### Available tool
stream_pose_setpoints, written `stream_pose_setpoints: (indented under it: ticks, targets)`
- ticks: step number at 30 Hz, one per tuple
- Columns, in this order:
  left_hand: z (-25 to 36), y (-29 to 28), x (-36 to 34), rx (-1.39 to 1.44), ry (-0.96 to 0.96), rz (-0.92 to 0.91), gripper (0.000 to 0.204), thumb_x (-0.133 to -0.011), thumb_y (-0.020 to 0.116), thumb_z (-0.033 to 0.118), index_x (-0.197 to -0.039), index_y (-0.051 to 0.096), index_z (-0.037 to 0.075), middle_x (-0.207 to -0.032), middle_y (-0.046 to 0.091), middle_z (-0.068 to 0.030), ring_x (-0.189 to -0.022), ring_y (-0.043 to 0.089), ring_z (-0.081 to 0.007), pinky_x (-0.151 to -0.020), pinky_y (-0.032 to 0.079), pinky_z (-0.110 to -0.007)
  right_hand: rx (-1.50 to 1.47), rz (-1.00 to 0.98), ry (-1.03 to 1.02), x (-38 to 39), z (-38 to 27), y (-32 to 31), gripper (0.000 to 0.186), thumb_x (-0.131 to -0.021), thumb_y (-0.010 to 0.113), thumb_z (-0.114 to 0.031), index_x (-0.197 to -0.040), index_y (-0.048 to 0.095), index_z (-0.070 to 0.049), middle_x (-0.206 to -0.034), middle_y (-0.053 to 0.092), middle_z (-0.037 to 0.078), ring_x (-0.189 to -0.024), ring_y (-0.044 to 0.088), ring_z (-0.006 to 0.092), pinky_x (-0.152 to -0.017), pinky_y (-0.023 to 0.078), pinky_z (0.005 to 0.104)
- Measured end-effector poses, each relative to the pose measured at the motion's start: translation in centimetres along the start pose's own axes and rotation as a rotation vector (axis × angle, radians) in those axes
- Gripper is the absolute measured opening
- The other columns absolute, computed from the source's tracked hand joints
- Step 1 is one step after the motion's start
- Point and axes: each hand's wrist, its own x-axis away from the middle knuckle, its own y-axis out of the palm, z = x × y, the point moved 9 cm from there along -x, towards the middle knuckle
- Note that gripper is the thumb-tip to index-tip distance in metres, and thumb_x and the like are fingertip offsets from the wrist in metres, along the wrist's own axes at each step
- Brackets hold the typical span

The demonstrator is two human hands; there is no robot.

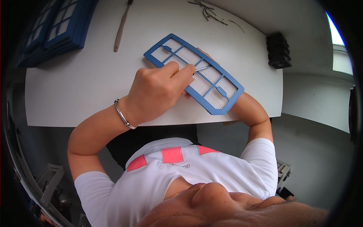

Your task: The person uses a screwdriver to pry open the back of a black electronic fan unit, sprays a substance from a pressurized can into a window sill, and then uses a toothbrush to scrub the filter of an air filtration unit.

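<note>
A blue-framed pleated filter [194,73] is tilted above the white table, its white pleats showing between the frame's ribs. My left hand [155,89], with a metal bangle at the wrist, is closed in a pinch over the middle of the filter. From its fingertips a thin shiny metal tool [203,69] reaches across the pleats; whether it has one prong or two I cannot make out. My right hand [206,53] supports the filter from behind and below, mostly hidden by it; a bit of it shows past the far edge.
Stacked blue-framed filters [64,32] stand at the table's far left. A slim brown-handled tool [120,32] lies beside them. Thin dark strips [208,13] are scattered at the far edge. A stack of black parts [278,51] sits at the right edge of the white table [68,98].
</note>
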Motion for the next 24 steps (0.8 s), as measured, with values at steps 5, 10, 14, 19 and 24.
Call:
stream_pose_setpoints:
  ticks: [5,10,14,19,24]
  targets:
    - [0.1,0.0,0.1,-0.018,0.012,0.01,0.024,-0.086,0.073,0.009,-0.107,0.07,0.0,-0.075,0.063,-0.0071,-0.054,0.063,-0.0159,-0.047,0.049,-0.025,-0.019,-0.11,-0.023,0.0,0.0,1.1,0.075,-0.095,0.046,-0.059,-0.142,0.042,0.0,-0.126,0.055,0.031,-0.095,0.066,0.0449,-0.076,0.058,0.0595]
    - [-0.7,-0.3,-0.5,0.006,0.068,0.051,0.027,-0.087,0.072,0.011,-0.112,0.068,0.001,-0.075,0.063,-0.0075,-0.054,0.063,-0.0157,-0.047,0.05,-0.025,0.451,0.305,-0.295,1.9,-3.3,0.8,0.072,-0.097,0.045,-0.058,-0.138,0.045,0.001,-0.123,0.058,0.028,-0.096,0.069,0.0406,-0.07,0.064,0.0504]
    - [-1.8,-0.3,-0.7,0.034,0.116,0.027,0.03,-0.087,0.072,0.013,-0.114,0.067,0.003,-0.075,0.064,-0.0077,-0.056,0.063,-0.0153,-0.049,0.05,-0.024,0.532,0.306,-0.438,1.6,-5.5,1.5,0.08,-0.094,0.04,-0.066,-0.142,0.045,-0.003,-0.128,0.057,0.024,-0.104,0.066,0.0386,-0.085,0.06,0.0474]
    - [-2.5,-1.1,-1.0,-0.018,0.11,0.133,0.027,-0.092,0.069,0.016,-0.116,0.063,0.005,-0.075,0.063,-0.0059,-0.057,0.058,-0.0131,-0.049,0.045,-0.021,0.574,0.0,-0.518,3.9,-7.5,4.4,0.088,-0.086,0.042,-0.075,-0.134,0.049,-0.001,-0.116,0.061,0.025,-0.099,0.068,0.0335,-0.08,0.061,0.043]
    - [-9.5,-0.8,-1.0,0.721,-0.496,0.104,0.036,-0.099,0.06,0.032,-0.12,0.046,0.006,-0.083,0.055,-0.0017,-0.059,0.049,-0.0052,-0.054,0.037,-0.015,1.234,0.338,-0.614,4.6,-6.1,5.2,0.119,-0.064,0.067,-0.084,-0.146,0.036,-0.003,-0.126,0.054,0.021,-0.12,0.058,0.0345,-0.092,0.051,0.0412]
